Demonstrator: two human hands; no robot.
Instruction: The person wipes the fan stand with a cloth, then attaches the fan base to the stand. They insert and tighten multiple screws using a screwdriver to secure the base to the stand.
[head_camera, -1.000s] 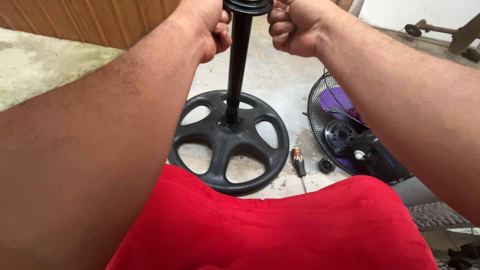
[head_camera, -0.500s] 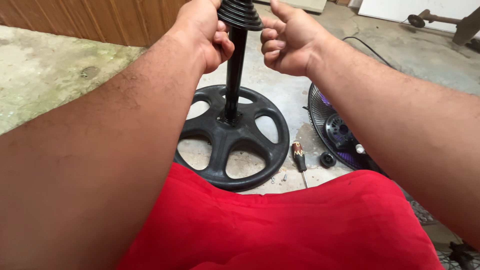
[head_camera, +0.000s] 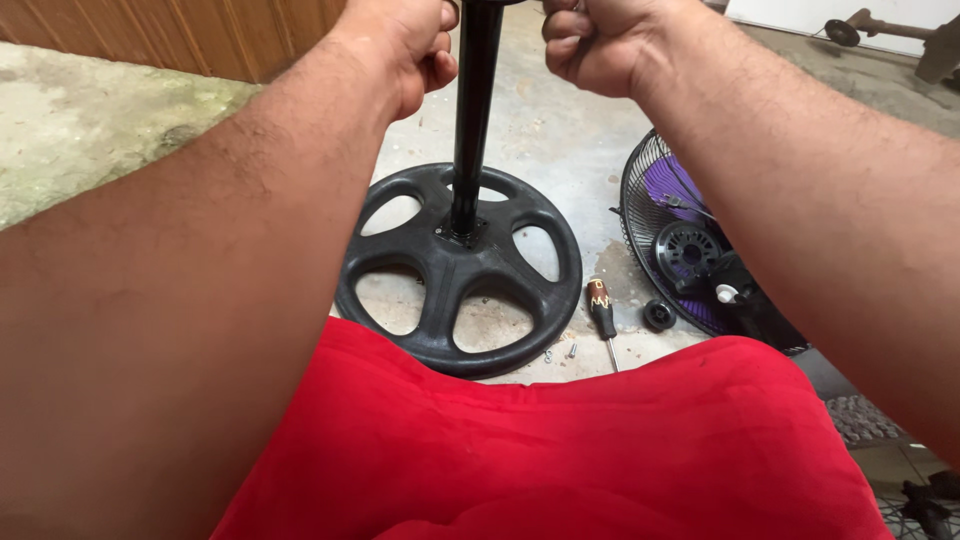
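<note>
While the black pole (head_camera: 470, 130) is standing upright in its round base (head_camera: 458, 272), both hands are working at its top. Left hand (head_camera: 405, 45) fingers are clenched beside the pole; right hand (head_camera: 590, 45) is fisted. Keeping the pole vertical is advisable.

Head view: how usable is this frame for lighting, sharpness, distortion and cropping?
Head view: soft, even light, no glare or hard shadows; the round black plastic spoked fan base and red-handled screwdriver are sharp; wide-angle stretch swells both forearms at the edges; the left hand and right hand on the upright black metal pole are cropped by the top edge.
</note>
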